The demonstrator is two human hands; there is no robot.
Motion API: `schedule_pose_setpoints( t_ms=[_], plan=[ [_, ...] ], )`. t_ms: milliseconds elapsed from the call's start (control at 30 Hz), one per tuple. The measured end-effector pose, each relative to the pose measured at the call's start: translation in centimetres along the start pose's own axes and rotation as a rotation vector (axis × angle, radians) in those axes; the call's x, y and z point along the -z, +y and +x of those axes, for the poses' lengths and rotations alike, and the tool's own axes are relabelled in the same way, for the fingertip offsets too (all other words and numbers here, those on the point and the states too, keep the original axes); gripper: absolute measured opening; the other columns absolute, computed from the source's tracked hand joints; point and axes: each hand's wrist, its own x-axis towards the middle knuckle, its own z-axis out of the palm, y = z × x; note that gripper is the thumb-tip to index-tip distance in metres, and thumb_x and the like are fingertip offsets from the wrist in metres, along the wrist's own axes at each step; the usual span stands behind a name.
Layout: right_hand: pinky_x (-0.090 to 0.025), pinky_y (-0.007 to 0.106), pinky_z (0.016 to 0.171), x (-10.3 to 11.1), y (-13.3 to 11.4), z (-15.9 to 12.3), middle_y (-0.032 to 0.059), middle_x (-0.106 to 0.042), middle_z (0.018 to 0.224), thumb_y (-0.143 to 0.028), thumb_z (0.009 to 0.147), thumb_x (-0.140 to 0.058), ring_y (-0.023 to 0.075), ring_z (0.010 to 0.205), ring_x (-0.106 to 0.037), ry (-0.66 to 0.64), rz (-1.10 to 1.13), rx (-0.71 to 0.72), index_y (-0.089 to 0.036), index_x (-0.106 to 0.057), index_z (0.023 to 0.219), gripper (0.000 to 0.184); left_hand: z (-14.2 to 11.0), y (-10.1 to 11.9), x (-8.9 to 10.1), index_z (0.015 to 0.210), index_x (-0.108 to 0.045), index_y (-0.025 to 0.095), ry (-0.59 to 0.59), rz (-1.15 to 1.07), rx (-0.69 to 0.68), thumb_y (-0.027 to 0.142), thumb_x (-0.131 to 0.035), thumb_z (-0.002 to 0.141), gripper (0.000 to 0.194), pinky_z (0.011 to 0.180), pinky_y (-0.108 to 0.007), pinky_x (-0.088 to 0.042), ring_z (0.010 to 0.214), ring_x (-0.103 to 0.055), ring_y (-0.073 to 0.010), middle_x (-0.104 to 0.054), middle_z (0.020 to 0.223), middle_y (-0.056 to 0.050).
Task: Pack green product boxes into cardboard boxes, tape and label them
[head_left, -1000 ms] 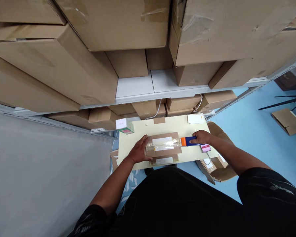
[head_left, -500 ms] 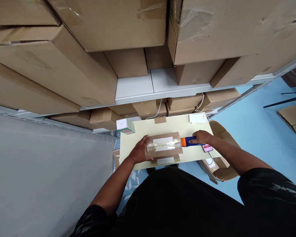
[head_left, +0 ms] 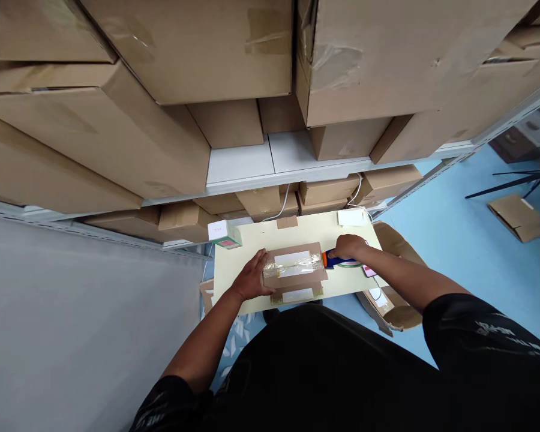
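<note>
A cardboard box (head_left: 299, 247) lies on the pale yellow table, with clear tape running lengthwise over its top and a white label (head_left: 292, 258) under the tape. My left hand (head_left: 252, 277) grips the box's left end, fingers on the far corner and thumb toward the near edge. My right hand (head_left: 350, 246) is closed around a blue and orange tape dispenser (head_left: 326, 259), whose orange end touches the box's right end. Part of the dispenser is hidden by the hand. On the near side, a cardboard flap (head_left: 317, 290) carries another white label (head_left: 297, 295).
On the table (head_left: 252, 236) stand a white and green small box (head_left: 225, 233), a white paper (head_left: 353, 217) and a phone (head_left: 369, 272). An open carton (head_left: 398, 246) is on the floor at right. Shelves of large cardboard boxes (head_left: 207, 54) rise beyond.
My right hand has tilted the tape dispenser and brought it in against the box's right end. My left hand stays on the box. The whole view has shifted slightly.
</note>
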Motion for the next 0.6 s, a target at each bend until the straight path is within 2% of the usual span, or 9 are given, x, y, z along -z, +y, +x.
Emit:
schedule_pose_setpoints(
  t_ms=[167, 200, 367, 467, 533, 600],
  plan=[
    [-0.055, 0.041, 0.078, -3.6, -0.6, -0.7, 0.0231, -0.075, 0.112, -0.058, 0.071, -0.079, 0.0388, 0.103, -0.072, -0.112, -0.006, -0.003, -0.011, -0.078, 0.105, 0.058, -0.1, 0.0, -0.2, 0.166, -0.017, 0.021, 0.014, 0.002, 0.013, 0.052, -0.097, 0.052, 0.142, 0.126, -0.054, -0.031, 0.157, -0.025, -0.0407, -0.019, 0.171, -0.02],
    [-0.054, 0.04, 0.077, -4.5, -0.6, -1.0, 0.023, -0.074, 0.113, -0.057, 0.072, -0.078, 0.0384, 0.103, -0.072, -0.098, 0.006, -0.002, -0.011, -0.077, 0.105, 0.057, -0.1, -0.1, -0.2, 0.166, -0.017, 0.022, 0.011, -0.003, 0.017, 0.053, -0.097, 0.052, 0.142, 0.127, -0.054, -0.031, 0.157, -0.025, -0.0405, -0.018, 0.171, -0.02],
    [-0.052, 0.038, 0.075, -6.6, 1.2, -2.7, 0.0209, -0.074, 0.112, -0.06, 0.091, -0.053, 0.0349, 0.101, -0.072, 0.061, 0.089, -0.113, -0.015, -0.076, 0.104, 0.052, -0.1, -0.3, -0.3, 0.166, -0.017, 0.023, 0.002, -0.041, 0.017, 0.054, -0.097, 0.051, 0.143, 0.127, -0.054, -0.029, 0.157, -0.023, -0.0403, -0.016, 0.173, -0.018],
    [-0.05, 0.04, 0.082, -7.1, 2.2, -3.3, 0.0195, -0.075, 0.109, -0.054, 0.098, -0.041, 0.033, 0.1, -0.071, 0.231, 0.057, -0.13, -0.016, -0.073, 0.11, 0.051, -0.1, -0.3, -0.3, 0.166, -0.018, 0.025, 0.012, -0.057, 0.011, 0.053, -0.097, 0.052, 0.142, 0.127, -0.053, -0.029, 0.157, -0.024, -0.0397, -0.015, 0.173, -0.017],
    [-0.047, 0.041, 0.088, -7.6, 1.9, -3.0, 0.0186, -0.075, 0.106, -0.049, 0.102, -0.037, 0.0315, 0.099, -0.071, 0.344, 0.028, -0.112, -0.015, -0.071, 0.115, 0.049, -0.1, -0.3, -0.3, 0.166, -0.018, 0.024, 0.015, -0.058, 0.007, 0.052, -0.097, 0.052, 0.141, 0.127, -0.053, -0.03, 0.158, -0.024, -0.0394, -0.015, 0.173, -0.017],
    [-0.045, 0.041, 0.091, -8.4, 0.9, -2.1, 0.0186, -0.075, 0.104, -0.046, 0.104, -0.036, 0.0308, 0.099, -0.071, 0.391, 0.017, -0.102, -0.014, -0.069, 0.119, 0.048, -0.1, -0.3, -0.3, 0.166, -0.018, 0.024, 0.013, -0.05, 0.004, 0.052, -0.097, 0.051, 0.142, 0.127, -0.053, -0.03, 0.157, -0.024, -0.0399, -0.016, 0.173, -0.018]
  ],
)
